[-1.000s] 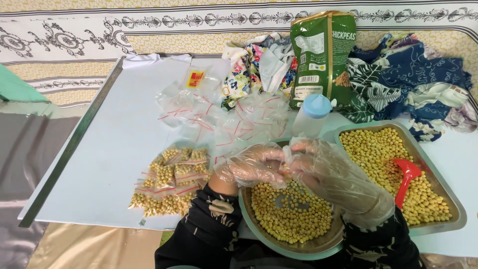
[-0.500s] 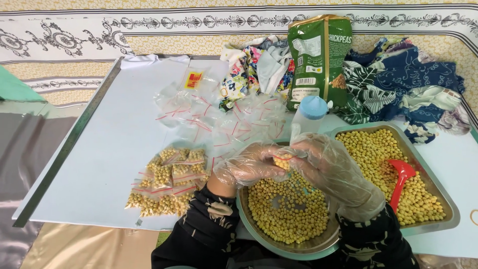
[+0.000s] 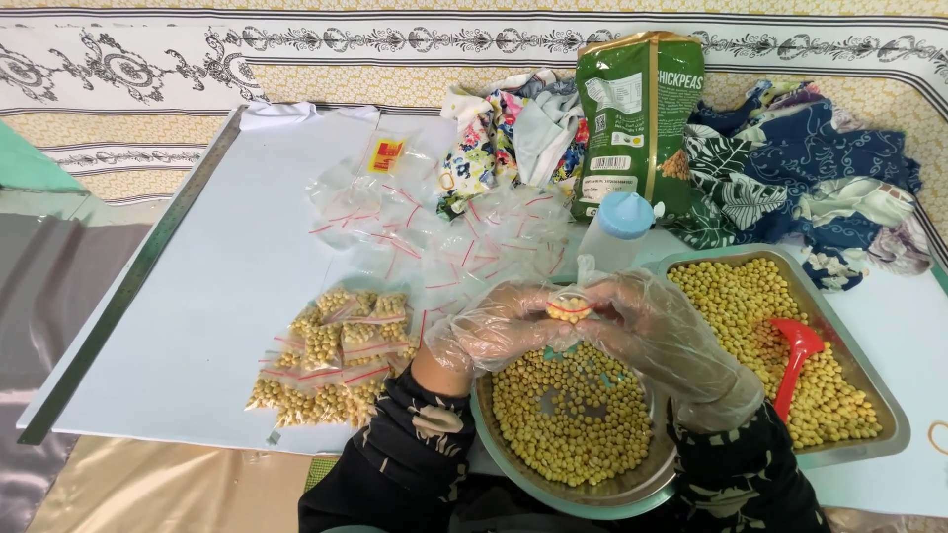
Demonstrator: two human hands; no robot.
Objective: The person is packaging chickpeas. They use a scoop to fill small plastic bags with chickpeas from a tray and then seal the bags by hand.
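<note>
Both my hands wear clear plastic gloves and meet over a round metal bowl (image 3: 513, 472) of chickpeas. My left hand (image 3: 499, 328) and my right hand (image 3: 660, 334) pinch a small clear zip bag (image 3: 570, 308) of chickpeas between their fingertips. The bag sits upright above the bowl. A heap of filled small bags (image 3: 331, 360) lies on the white board to the left of my left hand.
A rectangular metal tray (image 3: 889, 413) of chickpeas with a red scoop (image 3: 795, 353) lies at the right. Empty zip bags (image 3: 415, 232) are scattered behind the bowl. A green chickpea package (image 3: 637, 118), a blue-capped bottle (image 3: 617, 235) and patterned cloths (image 3: 810, 173) stand at the back.
My hands have lifted slightly over the bowl and brought the small bag of chickpeas up between the fingertips of both.
</note>
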